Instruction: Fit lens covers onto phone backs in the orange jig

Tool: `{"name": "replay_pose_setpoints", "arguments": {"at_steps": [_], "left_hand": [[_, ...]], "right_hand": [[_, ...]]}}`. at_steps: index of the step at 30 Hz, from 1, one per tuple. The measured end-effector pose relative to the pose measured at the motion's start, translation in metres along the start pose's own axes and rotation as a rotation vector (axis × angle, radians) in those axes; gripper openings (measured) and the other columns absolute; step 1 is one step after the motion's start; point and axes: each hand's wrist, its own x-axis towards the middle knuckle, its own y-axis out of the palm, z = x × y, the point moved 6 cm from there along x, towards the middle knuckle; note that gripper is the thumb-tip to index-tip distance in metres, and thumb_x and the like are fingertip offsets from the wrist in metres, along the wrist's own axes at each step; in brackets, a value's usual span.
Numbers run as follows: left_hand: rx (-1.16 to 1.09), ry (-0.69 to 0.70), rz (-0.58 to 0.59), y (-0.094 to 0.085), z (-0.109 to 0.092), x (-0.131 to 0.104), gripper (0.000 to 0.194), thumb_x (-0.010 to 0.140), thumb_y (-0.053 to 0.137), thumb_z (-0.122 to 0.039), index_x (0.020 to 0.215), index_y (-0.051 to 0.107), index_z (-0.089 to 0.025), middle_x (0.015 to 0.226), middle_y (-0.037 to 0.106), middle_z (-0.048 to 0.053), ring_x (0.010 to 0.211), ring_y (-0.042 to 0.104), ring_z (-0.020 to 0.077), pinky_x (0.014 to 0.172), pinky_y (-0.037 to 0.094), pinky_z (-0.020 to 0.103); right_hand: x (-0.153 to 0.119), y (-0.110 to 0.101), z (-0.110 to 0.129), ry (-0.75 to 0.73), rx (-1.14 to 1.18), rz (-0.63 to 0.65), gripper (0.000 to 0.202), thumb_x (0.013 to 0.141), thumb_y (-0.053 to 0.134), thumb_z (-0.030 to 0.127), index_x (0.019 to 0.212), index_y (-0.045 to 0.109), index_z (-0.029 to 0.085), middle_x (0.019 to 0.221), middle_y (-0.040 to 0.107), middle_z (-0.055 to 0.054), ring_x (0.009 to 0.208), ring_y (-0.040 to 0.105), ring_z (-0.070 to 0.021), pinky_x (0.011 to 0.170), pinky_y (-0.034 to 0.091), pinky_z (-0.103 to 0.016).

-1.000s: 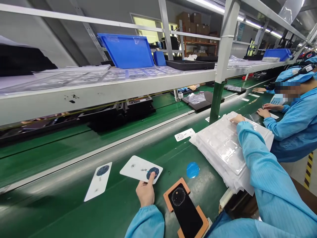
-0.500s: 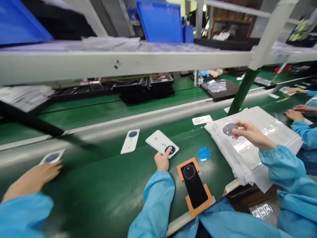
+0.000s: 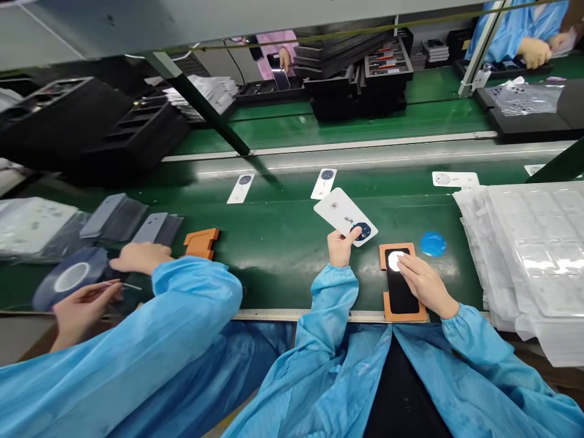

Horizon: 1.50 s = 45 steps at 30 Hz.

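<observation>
My left hand (image 3: 341,248) grips a white phone-shaped panel (image 3: 338,210) by its lower end. The thumb lies on the panel's dark camera circle (image 3: 364,232). Close by on the green surface, a black phone-shaped piece (image 3: 401,289) rests in an orange holder (image 3: 391,314). Over its upper end, my right hand (image 3: 425,285) pinches a round disc (image 3: 396,260) that shines white. The fingertips cover one edge of the disc. Whether the disc touches the black piece, I cannot tell. Just right of the holder lies a blue round film (image 3: 433,244).
Stacked clear plastic trays (image 3: 538,243) stand at the right. White panels (image 3: 241,189) lie along the green belt (image 3: 274,243). At left, a co-worker's hands (image 3: 141,258) are near a tape roll (image 3: 73,277) and another orange holder (image 3: 201,243). A dark post (image 3: 205,103) slants down behind.
My right hand has moved from above the plastic trays to the black piece, bringing the disc along. My left hand still holds the white panel. The view has turned left and down.
</observation>
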Motion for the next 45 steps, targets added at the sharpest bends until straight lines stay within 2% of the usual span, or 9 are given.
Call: {"name": "replay_pose_setpoints", "arguments": {"at_steps": [4, 7, 13, 16, 20, 23, 27, 32, 45], "left_hand": [[-0.058, -0.006, -0.046, -0.011, -0.009, -0.011, 0.038, 0.055, 0.096, -0.039, 0.078, 0.08, -0.014, 0.081, 0.078, 0.006, 0.08, 0.073, 0.0221, 0.079, 0.059, 0.034], [-0.089, -0.041, -0.093, -0.009, -0.012, -0.019, 0.041, 0.052, 0.097, -0.041, 0.076, 0.079, -0.013, 0.079, 0.077, 0.006, 0.075, 0.072, 0.0197, 0.074, 0.058, 0.031], [-0.106, -0.1, -0.053, 0.031, -0.006, -0.047, 0.046, 0.055, 0.096, -0.044, 0.084, 0.081, -0.012, 0.087, 0.079, 0.009, 0.074, 0.072, 0.0189, 0.073, 0.057, 0.031], [0.003, -0.067, 0.002, 0.052, -0.004, -0.063, 0.049, 0.067, 0.088, -0.058, 0.078, 0.078, -0.011, 0.078, 0.075, 0.007, 0.069, 0.068, 0.0168, 0.068, 0.054, 0.029], [0.157, -0.054, 0.181, 0.068, -0.006, -0.083, 0.068, 0.085, 0.062, -0.077, 0.065, 0.07, -0.012, 0.062, 0.067, 0.006, 0.062, 0.064, 0.0159, 0.063, 0.051, 0.028], [0.188, 0.0, 0.292, 0.07, -0.014, -0.093, 0.068, 0.091, 0.054, -0.075, 0.077, 0.076, -0.012, 0.078, 0.074, 0.011, 0.088, 0.072, 0.0247, 0.085, 0.057, 0.034], [0.223, 0.144, 0.35, 0.072, -0.027, -0.1, 0.058, 0.096, 0.052, -0.068, 0.107, 0.079, -0.017, 0.114, 0.076, 0.013, 0.123, 0.066, 0.0294, 0.112, 0.048, 0.039], [0.227, 0.164, 0.38, 0.076, -0.026, -0.105, 0.06, 0.099, 0.048, -0.065, 0.124, 0.075, -0.017, 0.124, 0.074, 0.013, 0.12, 0.068, 0.0287, 0.111, 0.048, 0.04], [0.207, 0.155, 0.348, 0.075, -0.02, -0.109, 0.063, 0.097, 0.05, -0.069, 0.127, 0.074, -0.019, 0.125, 0.073, 0.013, 0.116, 0.069, 0.0284, 0.107, 0.051, 0.038]], "right_hand": [[0.0, -0.005, -0.002, -0.041, -0.044, 0.055, 0.034, 0.103, 0.05, 0.015, 0.132, 0.066, 0.021, 0.14, 0.066, -0.009, 0.135, 0.059, -0.0283, 0.115, 0.05, -0.053], [0.006, -0.016, 0.0, -0.049, -0.031, 0.041, 0.028, 0.103, 0.049, 0.018, 0.121, 0.071, 0.021, 0.132, 0.07, -0.01, 0.127, 0.064, -0.0293, 0.112, 0.051, -0.055], [0.032, -0.057, 0.019, 0.023, 0.252, -0.22, 0.023, 0.101, 0.056, 0.02, 0.117, 0.071, 0.025, 0.117, 0.075, -0.008, 0.108, 0.071, -0.0244, 0.093, 0.06, -0.043], [0.05, -0.063, 0.03, 0.137, 0.333, -0.296, 0.018, 0.1, 0.057, 0.023, 0.113, 0.069, 0.023, 0.107, 0.075, -0.007, 0.096, 0.072, -0.0214, 0.083, 0.06, -0.037], [0.065, -0.063, 0.031, 0.298, 0.298, -0.402, 0.012, 0.1, 0.058, 0.03, 0.1, 0.067, 0.022, 0.098, 0.071, -0.008, 0.091, 0.069, -0.0223, 0.08, 0.058, -0.037], [0.067, -0.067, 0.026, 0.364, 0.287, -0.467, 0.013, 0.099, 0.06, 0.032, 0.091, 0.065, 0.022, 0.089, 0.069, -0.006, 0.083, 0.067, -0.0208, 0.073, 0.056, -0.033], [0.066, -0.074, 0.026, 0.374, 0.303, -0.513, 0.012, 0.098, 0.062, 0.03, 0.09, 0.065, 0.021, 0.087, 0.069, -0.006, 0.08, 0.067, -0.0194, 0.071, 0.054, -0.031], [0.067, -0.077, 0.028, 0.396, 0.296, -0.51, 0.015, 0.1, 0.057, 0.03, 0.09, 0.065, 0.022, 0.088, 0.07, -0.006, 0.08, 0.067, -0.0195, 0.069, 0.054, -0.032], [0.068, -0.081, 0.029, 0.408, 0.356, -0.53, 0.014, 0.099, 0.058, 0.029, 0.089, 0.066, 0.022, 0.088, 0.072, -0.006, 0.081, 0.068, -0.0198, 0.07, 0.055, -0.032]]}}
